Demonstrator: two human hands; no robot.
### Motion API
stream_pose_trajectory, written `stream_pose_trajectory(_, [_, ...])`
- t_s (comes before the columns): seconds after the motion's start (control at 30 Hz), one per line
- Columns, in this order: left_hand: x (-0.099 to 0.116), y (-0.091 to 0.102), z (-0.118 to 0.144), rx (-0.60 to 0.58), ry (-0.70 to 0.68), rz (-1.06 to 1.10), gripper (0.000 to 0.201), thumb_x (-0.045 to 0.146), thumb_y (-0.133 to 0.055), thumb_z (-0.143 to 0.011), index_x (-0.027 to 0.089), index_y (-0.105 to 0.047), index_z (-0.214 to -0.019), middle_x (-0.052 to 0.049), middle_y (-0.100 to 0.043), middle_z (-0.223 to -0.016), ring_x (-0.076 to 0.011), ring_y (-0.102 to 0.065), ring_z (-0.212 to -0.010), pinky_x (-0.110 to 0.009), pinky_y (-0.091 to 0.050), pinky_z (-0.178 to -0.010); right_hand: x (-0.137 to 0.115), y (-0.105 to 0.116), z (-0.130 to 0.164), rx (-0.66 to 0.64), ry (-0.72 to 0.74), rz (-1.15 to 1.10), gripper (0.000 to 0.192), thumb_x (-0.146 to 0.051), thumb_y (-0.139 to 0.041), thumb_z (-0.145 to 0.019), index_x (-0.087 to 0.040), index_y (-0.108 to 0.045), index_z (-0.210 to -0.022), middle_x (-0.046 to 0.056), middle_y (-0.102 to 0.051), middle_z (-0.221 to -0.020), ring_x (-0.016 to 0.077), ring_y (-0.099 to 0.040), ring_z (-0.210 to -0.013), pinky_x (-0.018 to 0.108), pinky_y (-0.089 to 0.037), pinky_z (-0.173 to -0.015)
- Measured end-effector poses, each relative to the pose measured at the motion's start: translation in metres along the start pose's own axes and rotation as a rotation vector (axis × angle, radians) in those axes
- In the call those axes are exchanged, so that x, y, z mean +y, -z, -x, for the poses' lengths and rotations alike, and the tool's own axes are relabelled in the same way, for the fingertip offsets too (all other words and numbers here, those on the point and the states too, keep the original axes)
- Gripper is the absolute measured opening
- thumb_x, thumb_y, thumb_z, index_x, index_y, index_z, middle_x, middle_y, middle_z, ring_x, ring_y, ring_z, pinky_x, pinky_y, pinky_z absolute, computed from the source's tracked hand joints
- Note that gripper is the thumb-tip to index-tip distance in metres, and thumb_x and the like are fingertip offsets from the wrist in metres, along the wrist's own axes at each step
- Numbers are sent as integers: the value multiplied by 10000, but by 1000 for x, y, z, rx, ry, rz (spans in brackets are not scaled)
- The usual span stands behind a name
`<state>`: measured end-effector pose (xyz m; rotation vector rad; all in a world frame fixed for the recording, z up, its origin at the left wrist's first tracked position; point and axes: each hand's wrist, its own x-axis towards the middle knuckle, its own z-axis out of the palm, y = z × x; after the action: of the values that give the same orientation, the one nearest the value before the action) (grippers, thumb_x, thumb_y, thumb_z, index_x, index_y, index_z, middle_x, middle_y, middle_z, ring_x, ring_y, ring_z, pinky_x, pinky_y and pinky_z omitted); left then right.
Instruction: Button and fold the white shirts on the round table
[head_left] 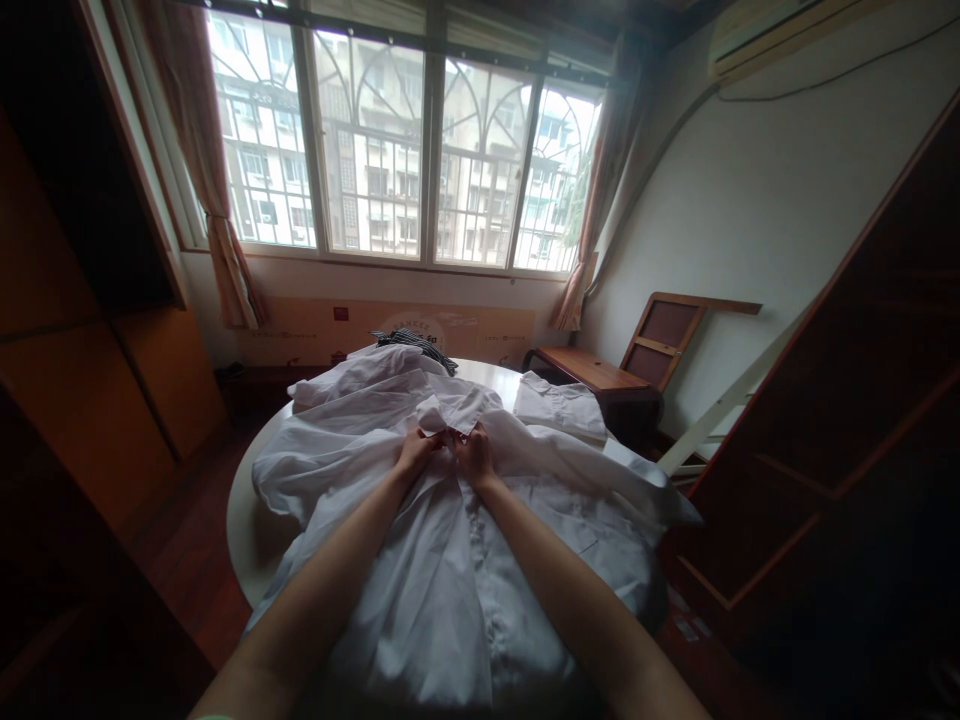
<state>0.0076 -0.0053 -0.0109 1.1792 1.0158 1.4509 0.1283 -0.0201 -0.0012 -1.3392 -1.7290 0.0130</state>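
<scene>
A white garment, seemingly a long-sleeved shirt or coat (420, 590), lies spread over a round white table (251, 530), its front toward me. Close to its collar, my left hand (420, 448) pinches the cloth on the left side of the front opening. My right hand (474, 455) grips the right edge, and the fingertips of both hands nearly meet. Any button between them is too small to make out. Beyond the hands, more white cloth (360, 375) is bunched on the table.
A folded white cloth (559, 405) lies at the table's right rear, and a black striped cloth (416, 345) at the far edge. Behind stand a low wooden table (592, 368) and a framed panel (660, 340). Dark wooden furniture (810, 450) leans in from the right.
</scene>
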Motion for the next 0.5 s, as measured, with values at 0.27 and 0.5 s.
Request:
stream_pose_trajectory(0.27, [-7, 3, -3, -26, -36, -75, 225, 286, -700, -520, 114, -611, -635, -32, -602, -577, -110, -498, -512, -222, -398, -505, -1, 1, -1, 14, -1, 23, 193, -228, -500, -785, -141, -663, -840, 112, -660, -872, 205, -593, -831, 287, -434, -778])
stream_pose_trajectory(0.5, [-4, 2, -3, 19, -38, -137, 131, 244, -643, -568, 128, -593, -603, -43, -602, -572, -117, -500, -524, -223, -401, -517, 0, -1, -2, -38, -141, -122, 216, -282, -535, -760, -148, -635, -622, 79, -634, -621, 173, -559, -589, 263, -419, -595])
